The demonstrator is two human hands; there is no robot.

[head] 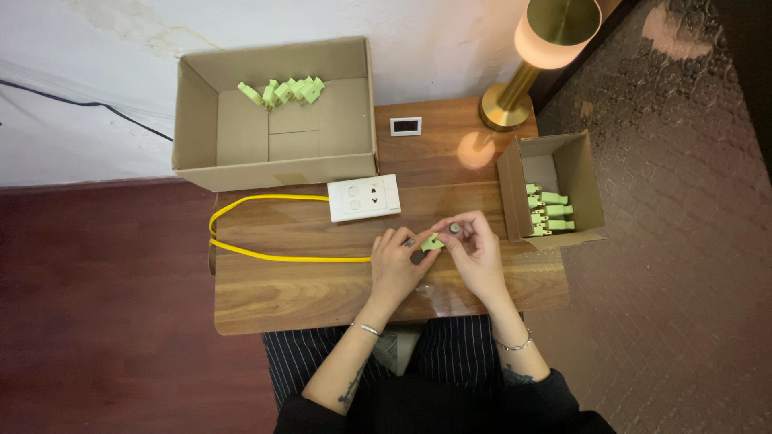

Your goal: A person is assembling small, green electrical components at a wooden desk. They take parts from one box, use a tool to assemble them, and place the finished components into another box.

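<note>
Left hand (394, 261) and right hand (474, 251) together over the table's (289, 293) near edge, fingertips meeting. Both pinched narrow on one small green plug (432, 240), held just above the wood between the two hands. Left fingers (410, 243) at the plug's left end; right thumb and forefinger closed on its right end, with a small dark round part (455, 228) at the right fingertips. Cannot tell whether that part is joined to the plug.

Yellow cable (241, 251) looped across the table's left half, running in toward the left hand; end hidden behind the fingers. White socket plate (364, 198) flat on the wood, just beyond the hands, apart from them.

Small carton (591, 185) at the table's right edge, open side up, several green plugs (550, 212) stacked inside, near the right hand. Large carton (241, 133) at the far left, a row of green plugs (283, 90) along its back wall, well apart from the hands.

Small white display (405, 126) on the far table. Brass lamp (531, 56) lit at the far right corner. Thin bracelet on each wrist.
</note>
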